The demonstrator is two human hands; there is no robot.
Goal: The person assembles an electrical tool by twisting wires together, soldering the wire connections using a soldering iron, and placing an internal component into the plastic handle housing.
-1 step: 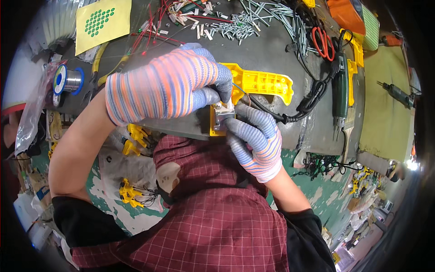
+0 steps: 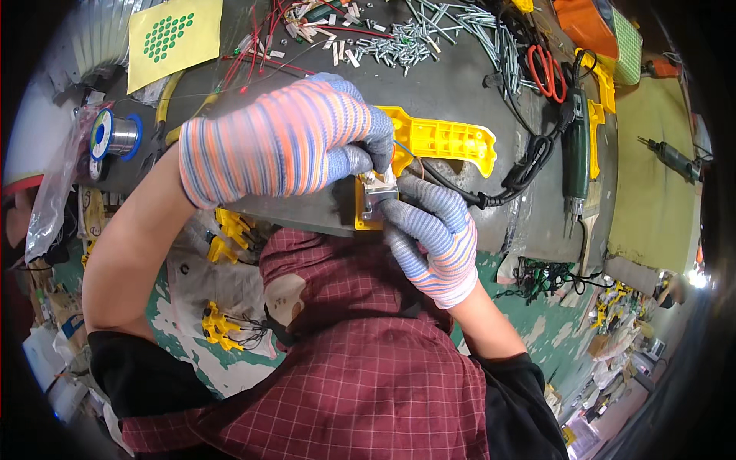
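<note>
A yellow plastic tool housing shell (image 2: 452,139) lies on the dark bench, its ribbed inside facing up and its handle pointing right. At its near left end sits a small silvery metal part (image 2: 376,201). My left hand (image 2: 295,138), in a striped knit glove with grey fingers, reaches over from the left. Its thumb and fingertips are pinched together just above the metal part; what they grip is hidden. My right hand (image 2: 435,234), gloved alike, holds the metal part from the right. A thin blue wire (image 2: 404,148) and a black cable (image 2: 452,186) run close to my right fingertips.
Loose screws (image 2: 399,50) and red wires (image 2: 249,50) spread along the bench's far side. A solder spool (image 2: 116,134) stands left, near a yellow card (image 2: 175,38). On the right lie red-handled scissors (image 2: 546,74), a dark green power tool (image 2: 575,153) and coiled black cable (image 2: 529,170).
</note>
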